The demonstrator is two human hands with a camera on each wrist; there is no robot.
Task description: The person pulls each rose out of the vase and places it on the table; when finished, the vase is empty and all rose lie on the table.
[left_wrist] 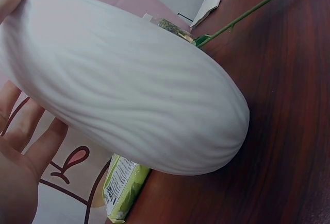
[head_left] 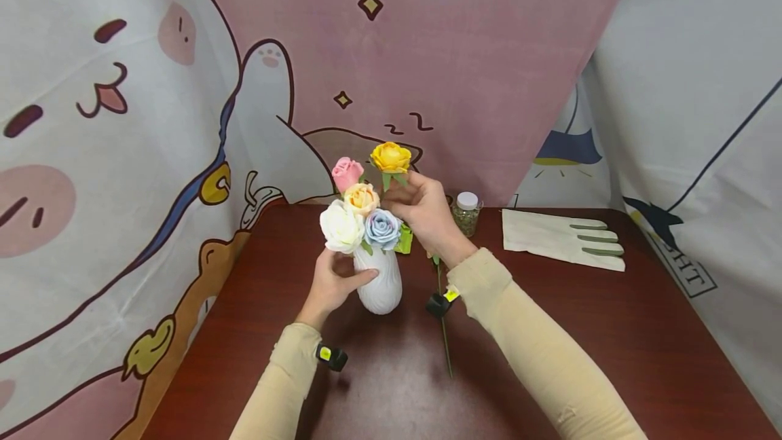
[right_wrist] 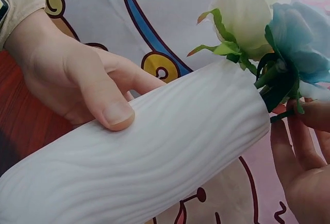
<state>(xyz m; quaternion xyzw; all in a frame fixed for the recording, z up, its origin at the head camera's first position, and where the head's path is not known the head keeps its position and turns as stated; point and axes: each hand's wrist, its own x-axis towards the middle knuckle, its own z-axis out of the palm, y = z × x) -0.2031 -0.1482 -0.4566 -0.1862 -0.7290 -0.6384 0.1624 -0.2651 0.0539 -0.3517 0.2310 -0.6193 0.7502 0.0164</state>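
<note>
A white ribbed vase [head_left: 379,284] stands on the table, and my left hand [head_left: 332,287] holds it around the side, thumb across the front. In its mouth are a white rose [head_left: 341,226], a light blue rose [head_left: 383,229], a peach rose [head_left: 362,199] and a pink rose [head_left: 347,174]. My right hand [head_left: 424,209] is at the right of the bouquet, below a yellow rose [head_left: 391,157]. The right wrist view shows that hand's fingers pinching a green stem [right_wrist: 281,116] at the vase's rim. The stem's lower end is hidden inside the vase.
Another green stem [head_left: 447,348] lies on the table below my right wrist. Behind the vase is a green packet [left_wrist: 122,188]. A white-lidded jar [head_left: 467,214] stands at the back, with a pale glove [head_left: 550,237] to its right. Printed cloth [head_left: 464,53] hangs behind the table.
</note>
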